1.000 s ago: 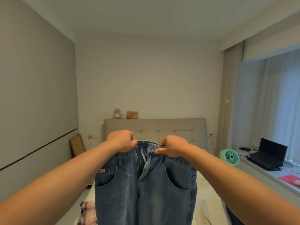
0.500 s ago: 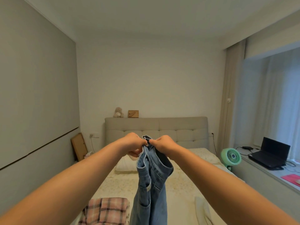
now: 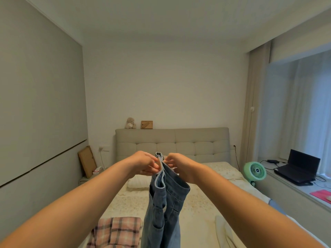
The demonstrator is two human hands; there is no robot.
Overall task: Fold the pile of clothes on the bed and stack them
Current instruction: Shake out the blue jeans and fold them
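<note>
A pair of blue jeans (image 3: 166, 201) hangs in the air over the bed (image 3: 200, 203), folded lengthwise with the two halves of the waistband together. My left hand (image 3: 144, 164) pinches the waistband from the left. My right hand (image 3: 176, 162) pinches it from the right, close against the left hand. The legs drop below the frame. A pink plaid garment (image 3: 116, 231) lies folded on the bed at the lower left. A cream-white garment (image 3: 223, 228) lies on the bed at the lower right.
A pillow (image 3: 138, 181) lies by the padded headboard (image 3: 172, 144). A green fan (image 3: 254, 170) stands right of the bed, beside a sill with a laptop (image 3: 299, 169). A small bedside table (image 3: 89, 178) sits at the left wall.
The jeans went from spread flat, front facing me, to folded in half lengthwise. My hands came together at the waistband, and the bed came into view.
</note>
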